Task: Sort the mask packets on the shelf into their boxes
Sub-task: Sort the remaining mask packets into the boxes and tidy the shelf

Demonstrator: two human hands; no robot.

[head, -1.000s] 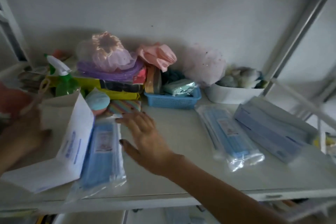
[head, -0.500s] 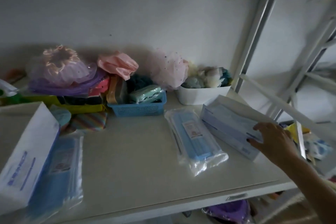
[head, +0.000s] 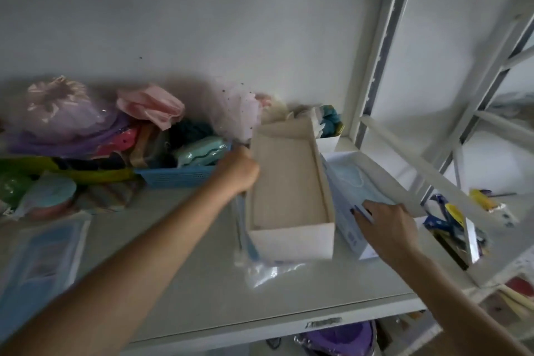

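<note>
An open white box (head: 291, 243), its beige inside bare, stands mid-shelf. My left hand (head: 238, 169) is closed on its left wall. A clear mask packet (head: 267, 270) with blue masks lies partly under and left of this box; its plastic end sticks out in front. To the right lies a blue mask box (head: 345, 227) with a mask pictured on top. My right hand (head: 385, 227) grips its near right side, fingers curled over the top. A second mask packet (head: 43, 257) lies at the shelf's left front.
Along the back wall stand a blue basket (head: 176, 176), pink and purple hair caps (head: 66, 107), a yellow-green tray (head: 86, 173) and a small white tub (head: 328, 143). A grey shelf post (head: 375, 66) rises at right, with clutter on the neighbouring shelf (head: 453, 225).
My left hand has carried the white box from the left end to the middle, onto the packet there. The right hand has closed on the blue box. The view shifted right.
</note>
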